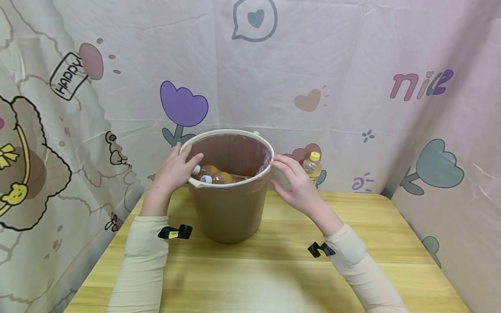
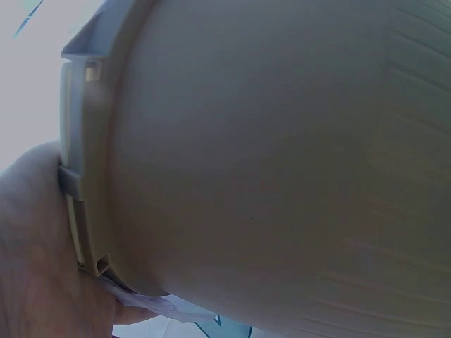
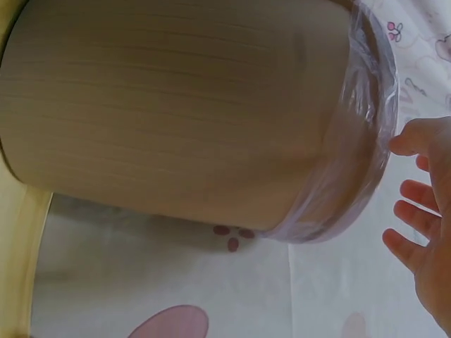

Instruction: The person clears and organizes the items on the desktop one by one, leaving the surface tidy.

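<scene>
A brown trash can (image 1: 231,213) with a pale rim stands on the table, and bottles of orange drink (image 1: 222,178) with white caps lie inside it. My left hand (image 1: 172,169) rests at the left of the rim, its thumb stretched over the opening. In the left wrist view the palm lies against the rim ring (image 2: 91,155), beside a strip of thin liner. My right hand (image 1: 295,184) is at the right of the rim, fingers loosely spread. In the right wrist view its thumb is right at the edge of the purplish plastic liner (image 3: 359,105), folded over the can's outside.
A bottle with a yellow cap (image 1: 313,165) stands behind my right hand at the back of the wooden table (image 1: 242,278). A printed cloth (image 1: 254,87) hangs behind the table and along both sides.
</scene>
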Available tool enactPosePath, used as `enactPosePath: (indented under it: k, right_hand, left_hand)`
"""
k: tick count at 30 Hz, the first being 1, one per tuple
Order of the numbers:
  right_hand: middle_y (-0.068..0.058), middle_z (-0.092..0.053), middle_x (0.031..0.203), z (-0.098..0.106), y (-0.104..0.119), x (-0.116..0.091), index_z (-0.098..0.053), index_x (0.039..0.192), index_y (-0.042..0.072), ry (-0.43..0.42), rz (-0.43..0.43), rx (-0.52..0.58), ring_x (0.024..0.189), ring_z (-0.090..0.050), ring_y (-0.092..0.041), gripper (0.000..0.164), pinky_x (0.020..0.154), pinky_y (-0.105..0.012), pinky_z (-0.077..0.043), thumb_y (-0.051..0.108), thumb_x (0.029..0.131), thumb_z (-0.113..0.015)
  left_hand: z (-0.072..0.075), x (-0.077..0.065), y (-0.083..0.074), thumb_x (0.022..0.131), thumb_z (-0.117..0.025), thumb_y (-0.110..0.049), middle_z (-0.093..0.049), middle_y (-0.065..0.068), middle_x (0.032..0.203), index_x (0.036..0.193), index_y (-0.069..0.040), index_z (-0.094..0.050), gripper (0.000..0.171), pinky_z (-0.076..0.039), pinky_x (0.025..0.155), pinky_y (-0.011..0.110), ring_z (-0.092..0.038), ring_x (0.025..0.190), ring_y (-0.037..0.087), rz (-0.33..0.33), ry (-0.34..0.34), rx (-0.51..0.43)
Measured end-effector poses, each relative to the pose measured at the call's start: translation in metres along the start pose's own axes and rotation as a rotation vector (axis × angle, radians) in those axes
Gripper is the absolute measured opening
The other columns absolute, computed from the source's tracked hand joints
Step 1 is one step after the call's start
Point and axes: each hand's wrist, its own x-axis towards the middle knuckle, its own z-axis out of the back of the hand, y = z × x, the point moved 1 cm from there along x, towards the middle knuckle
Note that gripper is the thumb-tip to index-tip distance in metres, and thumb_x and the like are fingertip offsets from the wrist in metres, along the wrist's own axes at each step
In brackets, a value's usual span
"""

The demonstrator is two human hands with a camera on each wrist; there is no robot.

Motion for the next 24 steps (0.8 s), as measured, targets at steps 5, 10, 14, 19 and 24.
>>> enactPosePath:
  k: [5,10,14,19,24]
  right_hand:
    - [-0.020,-0.058,0.127,0.002,-0.005,-0.012,-0.058,0.125,-0.001,-0.003,-0.044,-0.005,0.122,-0.054,-0.034,0.050,0.111,-0.033,-0.040,0.001,0.077,-0.074]
    - [-0.020,-0.058,0.129,0.005,-0.012,-0.029,-0.059,0.125,0.000,-0.024,-0.097,-0.008,0.123,-0.053,-0.035,0.050,0.103,-0.034,-0.045,-0.001,0.077,-0.074]
    - [-0.021,-0.058,0.129,0.008,-0.019,-0.044,-0.059,0.125,-0.001,-0.036,-0.139,-0.014,0.122,-0.053,-0.037,0.051,0.102,-0.040,-0.045,-0.002,0.076,-0.075]
    - [-0.022,-0.057,0.130,0.014,-0.026,-0.060,-0.058,0.125,-0.002,-0.021,-0.205,-0.028,0.122,-0.053,-0.038,0.049,0.110,-0.029,-0.038,-0.002,0.078,-0.073]
    - [-0.023,-0.058,0.129,0.017,-0.033,-0.075,-0.058,0.126,-0.003,-0.028,-0.249,-0.043,0.122,-0.053,-0.039,0.051,0.109,-0.037,-0.040,-0.004,0.078,-0.073]
  left_hand:
    - [0.000,0.000,0.000,0.097,-0.024,-0.066,0.004,0.022,0.163,0.158,-0.013,-0.013,0.081,-0.011,0.112,0.074,-0.006,0.147,0.052,0.002,-0.001,-0.004]
    - [0.000,0.000,0.000,0.098,-0.025,-0.065,0.003,0.022,0.164,0.158,-0.013,-0.013,0.081,-0.011,0.113,0.073,-0.006,0.147,0.052,0.006,-0.003,-0.003]
    - [0.000,0.000,0.000,0.098,-0.025,-0.065,0.003,0.022,0.163,0.158,-0.013,-0.013,0.080,-0.011,0.113,0.073,-0.006,0.147,0.052,0.005,-0.003,-0.005]
    - [0.000,-0.001,0.000,0.098,-0.024,-0.066,0.004,0.021,0.164,0.158,-0.013,-0.013,0.081,-0.011,0.112,0.074,-0.007,0.147,0.052,0.005,-0.001,-0.009]
    - [0.000,-0.001,0.000,0.098,-0.024,-0.066,0.005,0.021,0.164,0.158,-0.014,-0.012,0.081,-0.011,0.113,0.073,-0.005,0.147,0.052,0.004,0.005,-0.008]
